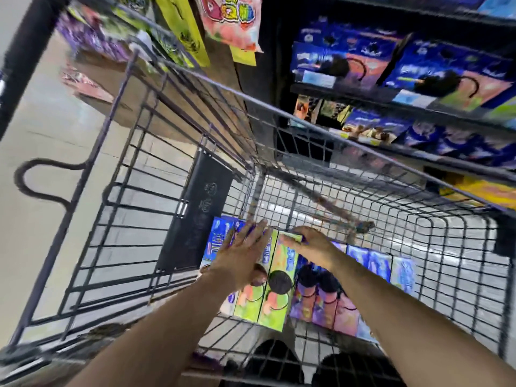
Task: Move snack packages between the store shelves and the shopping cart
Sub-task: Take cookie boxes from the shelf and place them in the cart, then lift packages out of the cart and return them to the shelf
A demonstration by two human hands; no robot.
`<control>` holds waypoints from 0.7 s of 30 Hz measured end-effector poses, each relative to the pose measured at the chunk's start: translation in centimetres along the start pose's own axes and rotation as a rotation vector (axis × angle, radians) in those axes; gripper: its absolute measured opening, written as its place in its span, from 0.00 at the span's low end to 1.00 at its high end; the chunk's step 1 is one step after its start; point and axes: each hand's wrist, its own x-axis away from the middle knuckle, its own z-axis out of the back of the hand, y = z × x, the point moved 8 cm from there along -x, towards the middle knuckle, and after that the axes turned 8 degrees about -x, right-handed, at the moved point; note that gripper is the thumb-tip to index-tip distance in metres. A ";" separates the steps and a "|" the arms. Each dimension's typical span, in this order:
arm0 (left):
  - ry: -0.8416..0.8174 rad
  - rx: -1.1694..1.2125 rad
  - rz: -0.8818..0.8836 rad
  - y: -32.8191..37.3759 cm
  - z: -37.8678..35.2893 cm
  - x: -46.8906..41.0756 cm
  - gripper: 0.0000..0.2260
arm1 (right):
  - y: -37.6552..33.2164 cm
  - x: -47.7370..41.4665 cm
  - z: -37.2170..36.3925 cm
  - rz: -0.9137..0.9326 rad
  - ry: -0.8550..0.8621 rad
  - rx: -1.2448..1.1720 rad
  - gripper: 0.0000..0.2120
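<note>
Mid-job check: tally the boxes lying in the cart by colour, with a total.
Green boxes: 2 (the right hand grips one)
Blue-and-pink boxes: at least 3; blur hides any others
Blue boxes at the left: at least 1
Total: at least 6

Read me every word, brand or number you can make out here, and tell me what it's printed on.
Nothing reads clearly; the whole picture is motion-blurred.
On the green box in the cart, gripped by the right hand: lettering blurred, unreadable.
On the blue boxes on the shelf: print smeared, unreadable.
On the pink bag hanging above: colourful bubble letters, too blurred.
On the black flap in the cart: embossed marks, too faint to read.
</note>
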 end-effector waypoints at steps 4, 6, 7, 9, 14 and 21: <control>-0.014 0.000 0.008 -0.1 -0.3 0.1 0.54 | -0.5 -0.1 -0.4 0.011 -0.019 0.041 0.25; -0.021 0.007 0.010 -0.2 -0.3 0.2 0.55 | -1.0 0.2 -0.5 0.010 -0.030 -0.009 0.25; -0.027 0.005 0.013 -0.2 -0.4 0.3 0.55 | -1.2 0.4 -0.5 0.011 -0.028 -0.031 0.24; -0.039 -0.005 0.016 -0.3 -0.5 0.5 0.55 | -1.5 1.0 -0.9 0.004 0.006 -0.129 0.21; -0.047 -0.022 -0.008 -0.2 -0.4 0.7 0.51 | 2.6 4.9 -6.8 -0.152 -0.073 -0.636 0.56; -0.090 -0.001 -0.042 -0.5 0.5 0.8 0.37 | 6.6 8.3 -11.1 -0.300 -0.144 -0.705 0.61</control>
